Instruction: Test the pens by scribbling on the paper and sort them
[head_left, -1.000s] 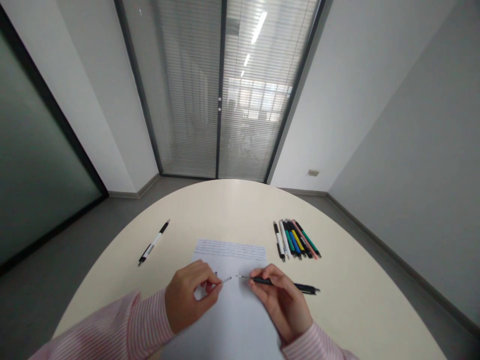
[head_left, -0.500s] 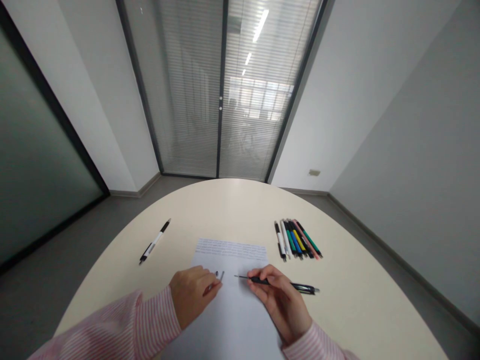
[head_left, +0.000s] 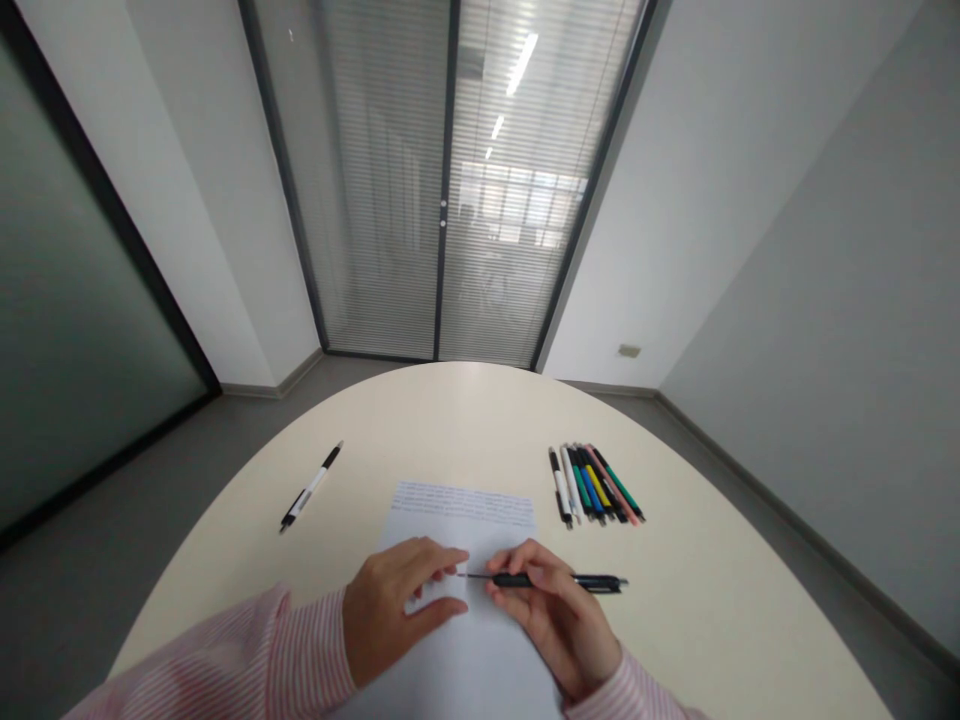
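My right hand (head_left: 559, 610) grips a black pen (head_left: 517, 580) that lies nearly level above the paper, its thin refill sticking out of the front end toward the left. My left hand (head_left: 405, 600) is beside that refill tip, thumb and forefinger spread apart. Something small and pale shows under its curled fingers, too hidden to name. Beneath both hands lies a white sheet of paper (head_left: 465, 640) with lines of handwriting along its far edge.
On the round cream table (head_left: 480, 420), a white and black pen (head_left: 311, 487) lies at the left. To the right is a row of several coloured pens (head_left: 596, 485). Beyond the table stand glass panels with blinds (head_left: 382, 220).
My left thumb and forefinger, pinched before, have parted and moved right to the refill tip. The pen in my right hand has shifted slightly left and turned more level.
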